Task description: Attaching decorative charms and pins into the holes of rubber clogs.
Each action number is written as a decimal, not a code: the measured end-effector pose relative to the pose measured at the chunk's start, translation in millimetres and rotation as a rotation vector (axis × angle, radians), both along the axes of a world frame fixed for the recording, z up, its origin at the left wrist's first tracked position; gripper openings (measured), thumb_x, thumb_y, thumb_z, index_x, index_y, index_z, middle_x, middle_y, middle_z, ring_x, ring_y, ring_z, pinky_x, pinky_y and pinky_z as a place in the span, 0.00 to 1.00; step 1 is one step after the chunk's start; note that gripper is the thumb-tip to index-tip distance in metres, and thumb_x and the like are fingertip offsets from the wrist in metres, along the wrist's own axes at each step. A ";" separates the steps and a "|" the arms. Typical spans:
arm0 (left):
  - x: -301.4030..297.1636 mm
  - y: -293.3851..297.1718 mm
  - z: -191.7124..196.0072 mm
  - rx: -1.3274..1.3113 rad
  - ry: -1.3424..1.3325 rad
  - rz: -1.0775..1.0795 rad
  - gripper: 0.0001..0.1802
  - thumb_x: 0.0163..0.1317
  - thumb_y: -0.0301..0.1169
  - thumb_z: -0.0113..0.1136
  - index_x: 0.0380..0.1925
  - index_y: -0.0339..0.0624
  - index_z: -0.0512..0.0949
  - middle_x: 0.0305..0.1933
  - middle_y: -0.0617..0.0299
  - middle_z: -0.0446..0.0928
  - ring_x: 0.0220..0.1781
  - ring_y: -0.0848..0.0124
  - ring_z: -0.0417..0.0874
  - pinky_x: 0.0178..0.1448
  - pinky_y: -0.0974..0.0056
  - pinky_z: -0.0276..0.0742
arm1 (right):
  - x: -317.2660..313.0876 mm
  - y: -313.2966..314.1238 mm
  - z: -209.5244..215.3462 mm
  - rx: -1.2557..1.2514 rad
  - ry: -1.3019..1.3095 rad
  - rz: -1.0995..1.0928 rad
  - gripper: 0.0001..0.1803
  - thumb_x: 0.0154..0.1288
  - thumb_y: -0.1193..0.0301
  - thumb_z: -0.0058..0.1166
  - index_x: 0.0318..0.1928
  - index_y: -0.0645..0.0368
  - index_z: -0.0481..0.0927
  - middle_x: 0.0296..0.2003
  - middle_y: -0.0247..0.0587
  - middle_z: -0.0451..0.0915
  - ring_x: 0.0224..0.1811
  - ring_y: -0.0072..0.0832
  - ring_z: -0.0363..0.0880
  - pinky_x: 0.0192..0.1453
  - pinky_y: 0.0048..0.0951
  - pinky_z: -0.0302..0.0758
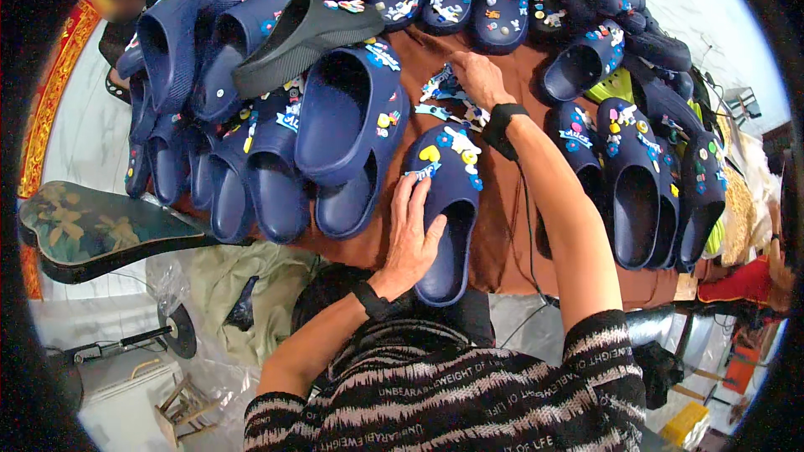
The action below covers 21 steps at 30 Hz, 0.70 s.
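A navy clog (448, 184) lies toe-away in front of me, its top dotted with charms: a yellow heart, a white figure and blue flowers. My left hand (408, 238) grips it from the left side, fingers along its upper and thumb by the foot opening. Beyond the toe is a small heap of shoe charms (437, 88), mostly blue and white. Over this heap, my right hand (479, 79) has its fingers bent together and pointing down among the charms. Whatever sits between those fingertips is too small to make out.
Navy clogs (335, 117) are piled at left, with a black clog (306, 38) on top. More decorated clogs (632, 176) stand at right and along the back. A brown cloth (498, 243) covers the table. A dark cable (529, 226) runs down beside my right forearm.
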State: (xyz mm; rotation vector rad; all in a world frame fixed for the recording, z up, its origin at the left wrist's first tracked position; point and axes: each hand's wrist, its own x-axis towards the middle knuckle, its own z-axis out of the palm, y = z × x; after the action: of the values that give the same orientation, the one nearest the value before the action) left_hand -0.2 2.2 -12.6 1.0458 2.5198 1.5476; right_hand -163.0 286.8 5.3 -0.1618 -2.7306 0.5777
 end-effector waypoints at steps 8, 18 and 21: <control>0.5 -0.3 -2.7 0.035 -0.038 0.003 0.34 0.70 0.37 0.57 0.71 0.36 0.57 0.75 0.41 0.53 0.77 0.43 0.53 0.79 0.46 0.50 | -42.9 14.6 -3.0 -0.411 -0.141 0.158 0.15 0.65 0.73 0.54 0.51 0.60 0.83 0.43 0.57 0.85 0.45 0.53 0.85 0.51 0.44 0.80; -2.4 -0.3 -4.1 0.043 -0.039 0.002 0.35 0.69 0.37 0.57 0.71 0.36 0.57 0.74 0.41 0.53 0.76 0.44 0.54 0.78 0.45 0.50 | -35.5 9.8 -20.2 0.262 -0.239 0.084 0.17 0.59 0.77 0.53 0.48 0.51 0.87 0.47 0.53 0.82 0.53 0.50 0.81 0.56 0.47 0.77; -1.5 -0.9 -6.1 0.016 -0.029 -0.011 0.36 0.69 0.35 0.57 0.72 0.34 0.55 0.76 0.42 0.52 0.78 0.47 0.54 0.80 0.50 0.49 | -34.7 9.8 -22.9 0.238 -0.239 0.119 0.18 0.60 0.77 0.53 0.49 0.50 0.86 0.47 0.53 0.81 0.52 0.50 0.81 0.55 0.47 0.78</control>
State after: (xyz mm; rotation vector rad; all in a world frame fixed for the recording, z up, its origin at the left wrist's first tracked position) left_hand -1.7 1.3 -18.7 1.0294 2.4825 1.5705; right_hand -197.7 296.5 -17.6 -0.0085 -3.0299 0.2740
